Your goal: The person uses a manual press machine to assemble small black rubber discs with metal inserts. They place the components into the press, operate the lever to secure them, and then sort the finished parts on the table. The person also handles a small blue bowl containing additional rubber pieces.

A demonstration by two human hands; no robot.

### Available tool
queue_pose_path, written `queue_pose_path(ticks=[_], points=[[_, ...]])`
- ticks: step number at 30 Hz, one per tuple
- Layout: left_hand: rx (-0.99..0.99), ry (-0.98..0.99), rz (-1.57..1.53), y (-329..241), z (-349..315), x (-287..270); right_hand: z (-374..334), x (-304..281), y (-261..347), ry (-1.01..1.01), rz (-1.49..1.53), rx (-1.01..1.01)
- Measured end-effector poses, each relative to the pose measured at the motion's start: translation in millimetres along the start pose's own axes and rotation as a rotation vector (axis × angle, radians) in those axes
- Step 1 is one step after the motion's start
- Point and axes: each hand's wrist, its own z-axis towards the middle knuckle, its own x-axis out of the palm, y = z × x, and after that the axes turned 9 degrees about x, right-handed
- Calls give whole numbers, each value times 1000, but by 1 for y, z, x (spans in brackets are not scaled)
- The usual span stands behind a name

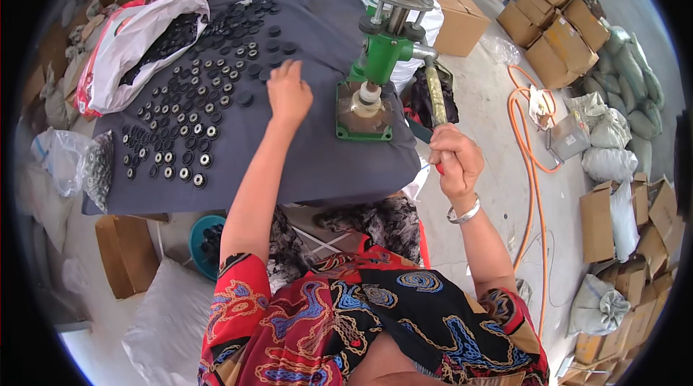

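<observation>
My left hand (290, 97) reaches over the dark cloth, fingers slightly apart and bent down beside several black round caps (246, 99); nothing shows in its grasp. Many such caps lie spread over the cloth, some with a pale metal ring (205, 160) set in them. At the right stands a green hand press (381, 57) on a square base. Its ram comes down onto a whitish round piece (369, 93) at the base. My right hand (458, 160) is wrapped round the lower end of the press lever (436, 93), just off the table's right edge.
A white bag (108, 81) of black parts lies open at the table's far left, with a clear bag of small parts (99, 169) nearer. Below the table are a teal basin (198, 245) and a cardboard box (126, 256). An orange hose (530, 162) crosses the floor at right.
</observation>
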Motion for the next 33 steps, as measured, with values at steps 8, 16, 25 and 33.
queue_pose_path(ticks=[8, 16, 25, 33], points=[[-38, 355, 384, 26, -1, -4, 9, -7, 2, 79, -40, 42], [-58, 224, 182, 13, -22, -13, 31, -18, 25, 62, 37, 282], [-49, 169, -368, -47, -14, -21, 143, -46, 42, 102, 343, 550], [26, 242, -343, -91, -8, 1, 170, -44, 42, 103, 365, 543]])
